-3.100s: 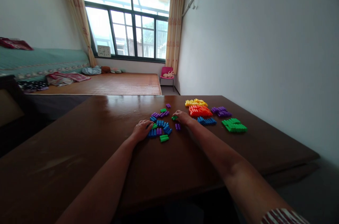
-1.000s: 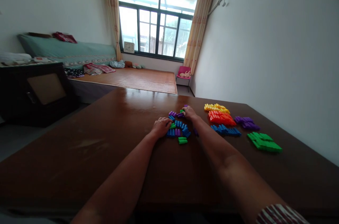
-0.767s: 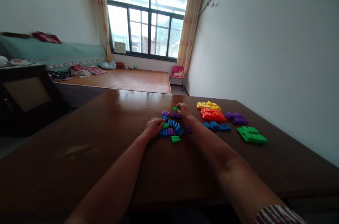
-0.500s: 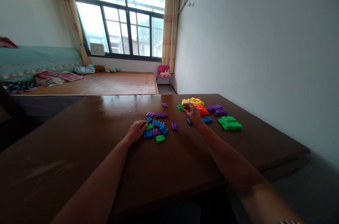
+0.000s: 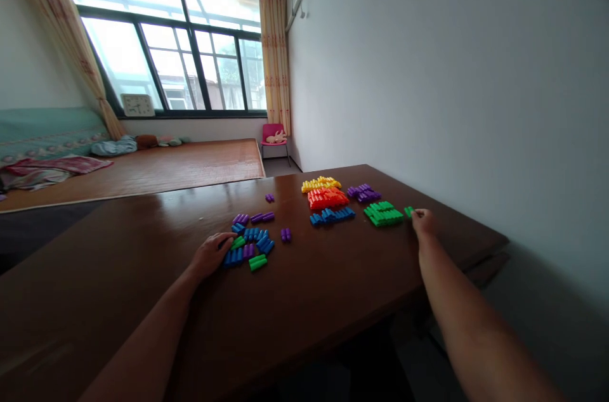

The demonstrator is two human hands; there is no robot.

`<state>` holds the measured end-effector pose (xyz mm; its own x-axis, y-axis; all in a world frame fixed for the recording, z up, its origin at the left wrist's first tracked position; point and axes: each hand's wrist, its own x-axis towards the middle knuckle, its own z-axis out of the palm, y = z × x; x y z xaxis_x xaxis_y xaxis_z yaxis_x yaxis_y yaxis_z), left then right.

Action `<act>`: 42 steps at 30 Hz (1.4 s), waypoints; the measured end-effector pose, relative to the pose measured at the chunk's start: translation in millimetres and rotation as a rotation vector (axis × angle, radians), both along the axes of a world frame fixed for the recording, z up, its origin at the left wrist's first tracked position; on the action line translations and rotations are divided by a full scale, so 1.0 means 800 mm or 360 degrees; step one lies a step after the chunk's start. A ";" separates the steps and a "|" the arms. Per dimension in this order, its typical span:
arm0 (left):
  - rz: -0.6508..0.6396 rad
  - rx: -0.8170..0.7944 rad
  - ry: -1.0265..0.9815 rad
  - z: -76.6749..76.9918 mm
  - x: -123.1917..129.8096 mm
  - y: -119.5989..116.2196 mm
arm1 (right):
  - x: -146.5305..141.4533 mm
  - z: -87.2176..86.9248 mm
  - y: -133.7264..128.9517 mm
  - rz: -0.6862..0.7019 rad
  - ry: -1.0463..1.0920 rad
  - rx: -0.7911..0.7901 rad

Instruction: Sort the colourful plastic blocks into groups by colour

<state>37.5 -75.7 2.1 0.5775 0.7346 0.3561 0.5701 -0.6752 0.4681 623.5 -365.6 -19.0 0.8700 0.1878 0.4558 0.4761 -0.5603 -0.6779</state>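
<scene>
My left hand (image 5: pixel 213 254) rests at the left side of a mixed pile. Its fingers are closed at the edge of a green plastic building block (image 5: pixel 238 242). Around that piece lie blue blocks (image 5: pixel 234 257), purple blocks (image 5: pixel 248 251) and another green block (image 5: pixel 257 262). Far to the right, my right hand (image 5: pixel 425 222) pinches a small green building block (image 5: pixel 408 212), just right of the stacked green blocks (image 5: pixel 383 214). The hand hides part of the held piece.
Sorted groups sit on the brown table (image 5: pixel 333 281): yellow blocks (image 5: pixel 320 184), red-orange blocks (image 5: pixel 328 198), blue blocks (image 5: pixel 332 216) and purple blocks (image 5: pixel 364 193). Single purple pieces (image 5: pixel 285 235) lie between. A white wall (image 5: pixel 428 72) borders the right side.
My right hand has carried the green block rightward, past the blue group to beyond the green stack. My left hand keeps its place at the pile. The camera view has turned right.
</scene>
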 end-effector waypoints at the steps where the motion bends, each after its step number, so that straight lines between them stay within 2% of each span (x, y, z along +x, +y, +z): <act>1: -0.0001 -0.0010 -0.0002 0.001 0.000 -0.001 | 0.001 -0.003 0.001 -0.0033 0.0058 -0.0105; 4: -0.0015 -0.0038 0.0001 0.003 -0.001 -0.002 | 0.004 -0.008 0.006 -0.0089 0.0165 -0.0367; 8: -0.0025 -0.0035 -0.0009 0.001 -0.001 0.000 | 0.013 -0.012 0.008 -0.0098 0.0185 -0.0462; 10: -0.0026 -0.0025 -0.0019 -0.001 0.000 0.001 | 0.016 -0.014 0.005 -0.0131 0.0144 -0.0348; 12: -0.0020 -0.0007 -0.0020 -0.002 0.000 0.002 | 0.015 -0.014 0.002 -0.0199 0.0009 -0.0084; 14: -0.0017 0.0012 -0.0022 -0.003 0.001 0.001 | 0.007 -0.011 0.001 -0.0241 -0.0205 0.0219; 16: -0.0024 0.0019 -0.0043 -0.003 0.001 -0.001 | -0.012 -0.004 0.007 -0.0181 -0.0409 0.0413; 19: -0.0014 0.0046 -0.0061 -0.005 0.003 -0.003 | -0.066 0.017 0.032 0.0129 -0.0637 0.0447; 23: -0.0004 0.0062 -0.0075 -0.009 0.004 -0.004 | -0.191 0.047 0.090 0.0856 -0.0826 0.0297; 27: 0.0022 0.0057 -0.0193 -0.010 0.004 -0.006 | -0.342 0.064 0.155 0.1679 -0.0839 -0.0080; 28: 0.0042 0.0055 -0.0228 -0.010 0.003 -0.006 | -0.376 0.066 0.171 0.1820 -0.0851 -0.0178; 30: 0.0083 0.0048 -0.0278 -0.011 0.002 -0.005 | -0.435 0.070 0.200 0.2005 -0.0899 -0.0393; 32: 0.0100 0.0026 -0.0295 -0.011 0.002 -0.006 | -0.479 0.072 0.228 0.2095 -0.0965 -0.0633; 35: 0.0094 -0.0026 -0.0295 -0.010 0.003 -0.007 | -0.515 0.074 0.261 0.2125 -0.1049 -0.0966; 37: 0.0090 -0.0043 -0.0307 -0.008 0.003 -0.008 | -0.523 0.075 0.274 0.2114 -0.1046 -0.1074; 39: 0.0064 -0.0051 -0.0314 -0.007 0.003 -0.009 | -0.524 0.079 0.279 0.2103 -0.0997 -0.1052; 42: 0.0017 -0.0051 -0.0314 -0.007 0.002 -0.009 | -0.511 0.088 0.270 0.2077 -0.0876 -0.0860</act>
